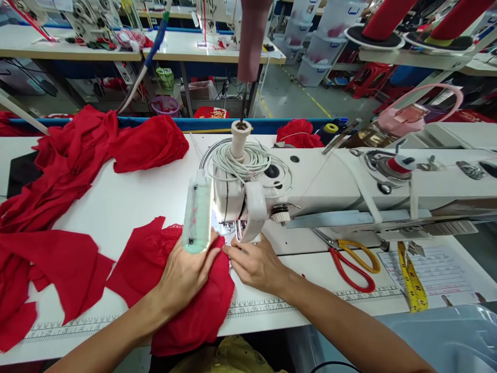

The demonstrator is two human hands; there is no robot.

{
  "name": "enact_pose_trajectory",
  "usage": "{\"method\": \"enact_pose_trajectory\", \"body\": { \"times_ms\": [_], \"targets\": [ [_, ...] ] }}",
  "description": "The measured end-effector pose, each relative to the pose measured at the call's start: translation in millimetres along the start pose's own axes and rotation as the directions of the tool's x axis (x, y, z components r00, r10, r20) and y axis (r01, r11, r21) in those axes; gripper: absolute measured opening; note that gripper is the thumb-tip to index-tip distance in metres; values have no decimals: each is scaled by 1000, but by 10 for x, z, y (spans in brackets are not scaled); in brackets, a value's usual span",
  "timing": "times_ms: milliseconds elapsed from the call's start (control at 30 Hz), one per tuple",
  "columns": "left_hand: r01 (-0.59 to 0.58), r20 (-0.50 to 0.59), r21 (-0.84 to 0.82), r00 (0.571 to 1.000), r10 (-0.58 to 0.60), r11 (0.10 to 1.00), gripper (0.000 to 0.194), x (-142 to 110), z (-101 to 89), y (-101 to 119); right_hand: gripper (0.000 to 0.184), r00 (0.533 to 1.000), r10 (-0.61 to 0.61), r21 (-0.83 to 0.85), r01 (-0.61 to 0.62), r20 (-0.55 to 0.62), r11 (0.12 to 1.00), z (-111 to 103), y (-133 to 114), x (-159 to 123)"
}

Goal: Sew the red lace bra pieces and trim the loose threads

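A red fabric piece (pixel 205 311) with a lace patch lies under the head of a white sewing machine (pixel 326 176) and hangs over the table's front edge. My left hand (pixel 186 272) rests on this fabric left of the needle area, fingers laid out across it; a pale green lamp (pixel 197 212) hides part of them. Just right of the presser foot (pixel 239 228), my right hand (pixel 254 261) has its thumb and fingers pinched together at the fabric's right edge. The machine head covers the needle tip.
More red fabric pieces (pixel 62 171) are heaped on the left. Scissors (pixel 351 259) with red and yellow handles lie right of my right hand, near a yellow tape measure (pixel 411 280) and a paper sheet (pixel 446 269). A printed ruler (pixel 267 306) runs along the front edge.
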State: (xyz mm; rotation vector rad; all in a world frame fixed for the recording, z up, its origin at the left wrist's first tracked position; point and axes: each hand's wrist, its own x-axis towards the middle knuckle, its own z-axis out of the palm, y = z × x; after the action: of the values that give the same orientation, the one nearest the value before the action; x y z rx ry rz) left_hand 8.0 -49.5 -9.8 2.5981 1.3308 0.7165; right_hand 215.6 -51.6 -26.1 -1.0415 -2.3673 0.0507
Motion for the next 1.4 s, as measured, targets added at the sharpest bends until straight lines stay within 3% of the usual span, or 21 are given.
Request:
{"method": "enact_pose_trajectory", "body": {
  "times_ms": [100,200,400,633,800,1000,1267,1400],
  "targets": [
    [28,-41,40,999,-27,999,23,-3,78,-44,22,1000,-5,3,5,-7,1000,-4,-1,3],
    [-74,-62,95,995,80,993,12,-27,125,-70,21,1000,27,19,-27,-6,999,8,20,-1],
    [-144,-91,128,984,156,981,20,-13,92,-42,25,980,144,108,-130,-139,986,67,86,29],
    [-193,-10,141,980,197,971,26,-35,76,-62,37,990,142,55,-142,-6,988,58,89,74],
    [-192,50,165,981,186,967,24,-111,24,39,37,980,170,19,-173,104,985,43,65,73],
    [-194,-17,189,979,201,963,26,-206,63,76,36,983,148,-21,-147,106,989,18,27,72],
    [-208,1,227,977,213,952,28,-220,71,47,40,990,142,3,-142,-3,990,28,86,59],
    [-202,2,237,978,208,950,27,-232,79,54,41,991,130,25,-130,12,991,31,86,59]
  ]
}}
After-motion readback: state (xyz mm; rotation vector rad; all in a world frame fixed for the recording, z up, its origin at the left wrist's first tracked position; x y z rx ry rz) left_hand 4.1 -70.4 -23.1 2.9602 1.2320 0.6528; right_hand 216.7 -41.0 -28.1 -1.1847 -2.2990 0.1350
